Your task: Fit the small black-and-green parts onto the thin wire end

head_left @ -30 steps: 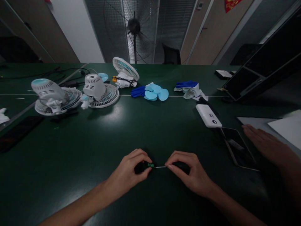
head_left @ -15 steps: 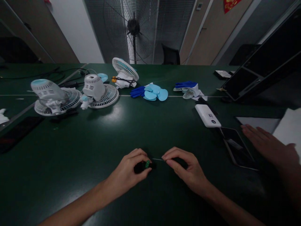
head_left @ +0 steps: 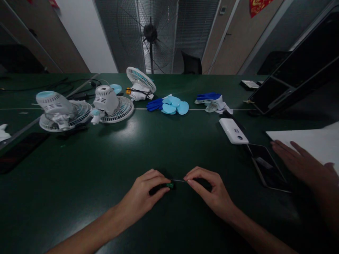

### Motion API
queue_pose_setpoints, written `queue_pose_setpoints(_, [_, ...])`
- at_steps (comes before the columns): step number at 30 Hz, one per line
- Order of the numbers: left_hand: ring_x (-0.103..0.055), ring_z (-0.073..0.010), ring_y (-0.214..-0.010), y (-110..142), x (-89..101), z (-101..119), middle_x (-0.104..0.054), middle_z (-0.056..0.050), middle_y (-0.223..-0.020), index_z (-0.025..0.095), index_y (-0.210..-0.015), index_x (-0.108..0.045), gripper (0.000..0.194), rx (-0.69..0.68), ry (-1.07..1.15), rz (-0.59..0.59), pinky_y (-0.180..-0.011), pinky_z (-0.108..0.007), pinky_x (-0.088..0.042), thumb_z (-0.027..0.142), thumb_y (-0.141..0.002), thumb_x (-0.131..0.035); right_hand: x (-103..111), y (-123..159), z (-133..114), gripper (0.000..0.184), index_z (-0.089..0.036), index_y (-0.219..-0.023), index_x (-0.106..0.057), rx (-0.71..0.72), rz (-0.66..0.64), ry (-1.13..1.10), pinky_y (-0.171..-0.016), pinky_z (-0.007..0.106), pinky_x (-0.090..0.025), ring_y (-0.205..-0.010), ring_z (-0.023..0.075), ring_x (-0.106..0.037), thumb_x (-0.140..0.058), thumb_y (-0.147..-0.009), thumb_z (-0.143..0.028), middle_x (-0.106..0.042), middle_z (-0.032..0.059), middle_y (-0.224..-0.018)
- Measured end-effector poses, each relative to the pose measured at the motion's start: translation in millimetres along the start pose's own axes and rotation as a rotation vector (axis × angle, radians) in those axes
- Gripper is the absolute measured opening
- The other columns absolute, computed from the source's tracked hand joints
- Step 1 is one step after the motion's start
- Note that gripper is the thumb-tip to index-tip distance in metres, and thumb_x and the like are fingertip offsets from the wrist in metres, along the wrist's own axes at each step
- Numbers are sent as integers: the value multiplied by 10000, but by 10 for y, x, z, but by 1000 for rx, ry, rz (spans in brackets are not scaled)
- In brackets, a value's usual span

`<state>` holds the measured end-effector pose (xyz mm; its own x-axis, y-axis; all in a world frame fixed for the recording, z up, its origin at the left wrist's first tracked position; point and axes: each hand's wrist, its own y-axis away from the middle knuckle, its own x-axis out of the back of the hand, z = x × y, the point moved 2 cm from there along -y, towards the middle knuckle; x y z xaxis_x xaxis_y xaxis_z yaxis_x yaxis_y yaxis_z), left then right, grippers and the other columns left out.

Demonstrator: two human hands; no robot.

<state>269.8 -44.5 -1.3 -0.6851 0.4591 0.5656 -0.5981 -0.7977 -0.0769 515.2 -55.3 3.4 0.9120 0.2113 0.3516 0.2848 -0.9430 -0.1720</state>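
My left hand (head_left: 149, 188) is closed, thumb and fingertips pinching a small green-and-black piece (head_left: 170, 185) just above the dark green table. Most of that piece is hidden behind the fingers, so its kind cannot be made out. A thin metal rod (head_left: 178, 180) runs between the two hands. Its right end sits in the pinched fingertips of my right hand (head_left: 208, 185). The rod's left end reaches close to the left fingertips, beside the green piece; whether they touch I cannot tell.
Partly dismantled white fans (head_left: 112, 106) stand at the back left. Light-blue fan blades (head_left: 174, 105) and blue-white gloves (head_left: 212, 101) lie further back. To the right are a white power bank (head_left: 233, 130), a phone (head_left: 267, 165) and another person's hand (head_left: 302, 162) on white paper (head_left: 304, 137).
The green piece has turned in my left fingertips and sits slightly further right, nearer the rod. My right hand has barely shifted. The white paper under the other person's hand now lies flatter.
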Motion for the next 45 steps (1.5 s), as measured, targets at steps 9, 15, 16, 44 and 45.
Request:
queue_pose_setpoints(9, [-643, -205, -1012, 5, -4, -18, -699, -66, -1087, 233, -1129, -714, 174, 5, -66, 65, -887, -350, -544, 227, -986, -615, 117, -14, -15, 126, -221, -989, -770, 30, -96, 133, -779, 342, -577, -868, 218, -744, -650, -1002, -188, -773, 58, -945])
queue_pose_setpoints(15, [-623, -202, -998, -18, -8, -47, -684, -49, -1049, 227, -1067, -697, 160, 29, -48, 50, -869, -349, -509, 163, -938, -626, 116, -25, 24, 126, -227, -996, -767, 40, -168, 128, -779, 337, -567, -861, 213, -741, -645, -1011, -196, -769, 50, -935])
queue_pose_setpoints(16, [-621, -201, -997, -23, -9, -47, -681, -48, -1047, 225, -1063, -696, 169, 34, -44, 49, -867, -347, -505, 148, -929, -627, 106, -26, 18, 125, -225, -1002, -766, 50, -173, 129, -779, 335, -566, -860, 212, -741, -645, -1012, -195, -769, 51, -934])
queue_pose_setpoints(44, [-591, -196, -1000, -12, -21, -35, -648, -42, -1053, 222, -1036, -693, 159, 48, -34, 47, -868, -337, -476, 140, -912, -638, 37, -23, -29, 129, -222, -996, -760, 56, -143, 150, -783, 332, -562, -859, 206, -738, -644, -1006, -167, -766, 43, -935])
queue_pose_setpoints(45, [-591, -196, -1004, -12, -22, -40, -648, -40, -1058, 226, -1043, -692, 161, 52, -34, 44, -869, -337, -477, 145, -914, -640, 28, -25, -32, 129, -223, -999, -762, 56, -143, 143, -786, 332, -564, -862, 206, -738, -646, -1008, -169, -767, 43, -937])
